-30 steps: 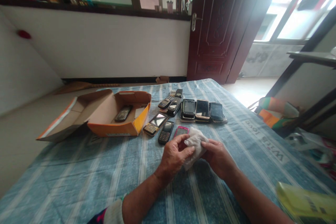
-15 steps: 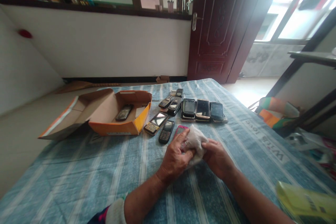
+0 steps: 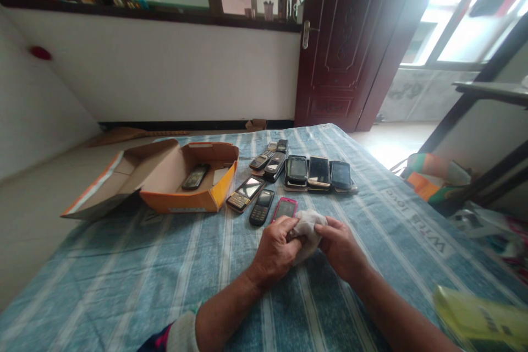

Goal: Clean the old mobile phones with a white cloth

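Note:
A crumpled white cloth [image 3: 310, 228] is bunched between my two hands above the bed. My left hand [image 3: 277, 247] is closed on its left side, thumb below and fingers above. Pinching the cloth's right edge is my right hand [image 3: 340, 247]. Whether something lies inside the folds is hidden. Just beyond my left fingers is a pink-rimmed phone [image 3: 285, 208], partly covered by them. To its left lie a black keypad phone [image 3: 261, 208] and a phone with gold keys [image 3: 246, 193].
An open orange cardboard box [image 3: 185, 202] holds a dark phone [image 3: 195, 176]. More keypad phones [image 3: 275, 166] are piled beyond. Several touchscreen phones lie stacked, including one with a gold frame [image 3: 319, 171]. A yellow package [image 3: 482, 316] lies at right on the blue striped sheet [image 3: 165, 286].
The upper part of the cloth has been folded down and towards me, showing more of the pink-rimmed phone. Both hands stay nearly in place.

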`<state>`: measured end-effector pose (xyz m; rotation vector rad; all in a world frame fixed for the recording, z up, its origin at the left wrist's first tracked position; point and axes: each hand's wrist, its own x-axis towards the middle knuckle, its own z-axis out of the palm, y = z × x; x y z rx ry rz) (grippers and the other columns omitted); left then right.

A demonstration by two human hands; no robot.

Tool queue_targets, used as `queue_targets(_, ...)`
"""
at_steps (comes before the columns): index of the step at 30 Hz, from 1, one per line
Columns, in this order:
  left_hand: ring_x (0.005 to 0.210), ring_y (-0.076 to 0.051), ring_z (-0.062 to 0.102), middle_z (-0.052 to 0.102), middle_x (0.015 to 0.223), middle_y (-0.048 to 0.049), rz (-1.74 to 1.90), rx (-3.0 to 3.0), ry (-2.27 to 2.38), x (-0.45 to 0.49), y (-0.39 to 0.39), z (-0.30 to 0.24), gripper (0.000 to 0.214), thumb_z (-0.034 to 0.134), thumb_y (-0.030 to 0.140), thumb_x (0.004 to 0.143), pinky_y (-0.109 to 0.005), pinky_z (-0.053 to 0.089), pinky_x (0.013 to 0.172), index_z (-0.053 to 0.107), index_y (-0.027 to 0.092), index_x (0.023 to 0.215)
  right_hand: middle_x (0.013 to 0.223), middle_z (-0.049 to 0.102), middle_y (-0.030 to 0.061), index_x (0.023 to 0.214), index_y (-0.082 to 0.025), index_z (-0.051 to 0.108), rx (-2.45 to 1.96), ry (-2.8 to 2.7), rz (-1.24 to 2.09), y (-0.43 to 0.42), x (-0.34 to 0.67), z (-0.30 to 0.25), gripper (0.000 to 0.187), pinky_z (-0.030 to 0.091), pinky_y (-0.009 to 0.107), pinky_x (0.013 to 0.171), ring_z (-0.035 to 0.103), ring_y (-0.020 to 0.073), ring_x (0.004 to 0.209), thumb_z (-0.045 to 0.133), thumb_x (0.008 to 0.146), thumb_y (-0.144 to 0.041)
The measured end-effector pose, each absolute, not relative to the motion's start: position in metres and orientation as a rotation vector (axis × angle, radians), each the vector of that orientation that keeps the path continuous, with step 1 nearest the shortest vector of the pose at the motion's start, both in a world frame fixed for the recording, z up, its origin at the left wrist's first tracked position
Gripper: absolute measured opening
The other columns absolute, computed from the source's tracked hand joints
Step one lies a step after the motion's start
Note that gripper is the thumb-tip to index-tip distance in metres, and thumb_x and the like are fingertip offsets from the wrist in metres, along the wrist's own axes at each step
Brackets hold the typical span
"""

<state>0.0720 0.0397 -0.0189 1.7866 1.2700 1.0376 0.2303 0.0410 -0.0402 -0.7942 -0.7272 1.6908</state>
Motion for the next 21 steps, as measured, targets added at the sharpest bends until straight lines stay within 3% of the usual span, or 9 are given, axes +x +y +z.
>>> queue_targets(7, 0.071, -0.015, 0.058, 0.066, 0.079, -0.0018, 1.073, 1.374, 1.164, 0.074, 0.044, -0.018, 0.022, 0.065, 0.021, 0.069, -0.023, 0.046, 0.064, 0.075, 0.014, 0.088, 0.100, 0.070, 0.0050, 0.111, -0.021, 0.065, -0.757, -0.750, 1.712, 0.041, 0.231, -0.036, 0.056, 0.050, 0.028, 0.066, 0.063, 0.0189, 0.081, 0.085, 0.059, -0.026)
queue_targets(13, 0.064, -0.014, 0.056, 0.066, 0.070, -0.0007, 1.074, 1.147, 1.080, 0.077, 0.040, -0.014, 0.025, 0.072, 0.022, 0.062, -0.022, 0.046, 0.060, 0.074, 0.012, 0.084, 0.084, 0.069, 0.0026, 0.103, -0.017, 0.070, -0.713, -0.874, 1.806, 0.042, 0.234, -0.040, 0.044, 0.048, 0.027, 0.065, 0.060, 0.0155, 0.070, 0.084, 0.062, -0.027)
queue_targets(18, 0.065, -0.014, 0.056, 0.064, 0.071, -0.0012, 1.077, 1.395, 1.140, 0.076, 0.040, -0.022, 0.015, 0.068, 0.024, 0.070, -0.022, 0.046, 0.058, 0.073, 0.013, 0.079, 0.073, 0.067, 0.0004, 0.091, -0.016, 0.072, -0.757, -0.849, 1.797, 0.044, 0.236, -0.047, 0.033, 0.047, 0.026, 0.062, 0.059, 0.0144, 0.065, 0.084, 0.062, -0.025)
queue_targets(21, 0.071, -0.016, 0.060, 0.065, 0.078, -0.0027, 1.109, 1.635, 1.244, 0.075, 0.040, -0.030, 0.017, 0.062, 0.019, 0.074, -0.025, 0.050, 0.064, 0.070, 0.014, 0.087, 0.074, 0.068, 0.0011, 0.089, -0.016, 0.072, -0.790, -0.829, 1.794, 0.044, 0.235, -0.048, 0.031, 0.047, 0.026, 0.061, 0.058, 0.0144, 0.064, 0.084, 0.061, -0.025)
